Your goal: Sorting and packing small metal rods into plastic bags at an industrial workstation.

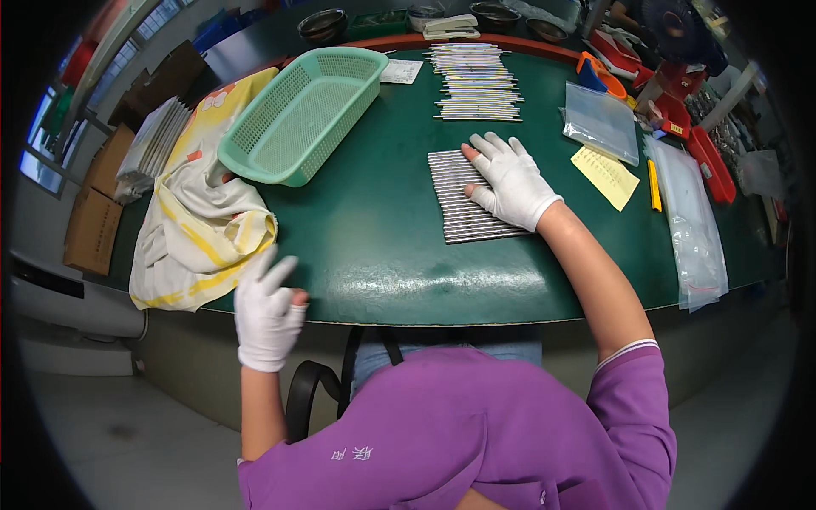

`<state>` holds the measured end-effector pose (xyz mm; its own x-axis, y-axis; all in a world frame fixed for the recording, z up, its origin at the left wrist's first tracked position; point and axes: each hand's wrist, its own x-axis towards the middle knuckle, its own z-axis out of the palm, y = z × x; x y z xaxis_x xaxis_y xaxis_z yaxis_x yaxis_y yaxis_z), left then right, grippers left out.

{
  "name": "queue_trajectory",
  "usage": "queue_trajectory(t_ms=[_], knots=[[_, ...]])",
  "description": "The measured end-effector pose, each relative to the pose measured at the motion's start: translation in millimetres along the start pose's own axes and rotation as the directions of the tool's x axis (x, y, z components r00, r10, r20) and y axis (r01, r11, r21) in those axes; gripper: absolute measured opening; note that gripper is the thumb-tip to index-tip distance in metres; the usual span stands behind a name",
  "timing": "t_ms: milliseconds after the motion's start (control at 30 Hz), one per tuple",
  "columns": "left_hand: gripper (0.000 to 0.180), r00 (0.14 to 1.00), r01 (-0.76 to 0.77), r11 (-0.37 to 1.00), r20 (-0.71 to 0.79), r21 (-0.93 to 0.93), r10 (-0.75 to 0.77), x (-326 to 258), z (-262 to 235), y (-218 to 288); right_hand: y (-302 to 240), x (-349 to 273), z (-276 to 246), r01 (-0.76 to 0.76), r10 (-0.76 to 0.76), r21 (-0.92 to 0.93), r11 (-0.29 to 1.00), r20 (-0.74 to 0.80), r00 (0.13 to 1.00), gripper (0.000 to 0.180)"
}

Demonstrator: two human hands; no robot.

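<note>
My right hand (510,183), in a white glove with bare thumb and finger tips, lies flat with fingers spread over a row of thin metal rods (463,223). The rods rest side by side on the green table. Farther back, a second stack of thin rods (476,81) lies crosswise, paler and less evenly lined up. My left hand (270,310), gloved the same way, hovers at the table's front edge beside a white and yellow cloth (200,229). Its fingers are partly stretched out and slightly blurred, and I see nothing in them.
A pale green plastic basket (302,115) stands at the back left. On the right lie a yellow note (605,177), clear plastic bags (690,225), a yellow cutter (654,185) and a red tray (712,166). Bowls (323,25) and a fan (680,30) stand behind.
</note>
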<state>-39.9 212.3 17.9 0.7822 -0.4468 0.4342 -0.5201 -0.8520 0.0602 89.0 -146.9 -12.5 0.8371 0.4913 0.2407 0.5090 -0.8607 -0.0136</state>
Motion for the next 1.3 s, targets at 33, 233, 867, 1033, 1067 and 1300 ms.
queue_trajectory(t_ms=[33,233,867,1033,1067,1300], knots=[[0.02,0.97,0.239,0.964,-0.063,0.116,-0.233,-19,-6,-10,0,-2,1,0.004,-0.004,-0.017,1.0,0.002,1.0,0.057],[0.035,0.448,0.757,0.501,-0.225,-0.419,-0.865,-66,-41,-41,-6,0,-5,0.015,-0.015,0.006,1.0,0.003,1.0,0.056],[0.025,0.99,0.141,0.776,0.089,-0.615,-0.109,186,118,39,-50,-65,-41,0.048,-0.053,0.061,0.997,0.083,0.995,0.061],[0.023,0.999,0.025,0.777,-0.019,-0.63,-0.048,185,149,36,-69,-88,-53,0.017,-0.029,0.112,0.994,0.111,0.993,0.061],[0.021,0.997,-0.03,0.791,-0.077,-0.611,-0.022,182,151,35,-72,-93,-56,0.009,-0.024,0.111,0.994,0.132,0.991,0.063],[0.023,0.998,-0.055,0.743,-0.055,-0.667,0.025,179,153,30,-74,-96,-60,-0.014,-0.005,0.097,0.995,0.19,0.982,0.067]])
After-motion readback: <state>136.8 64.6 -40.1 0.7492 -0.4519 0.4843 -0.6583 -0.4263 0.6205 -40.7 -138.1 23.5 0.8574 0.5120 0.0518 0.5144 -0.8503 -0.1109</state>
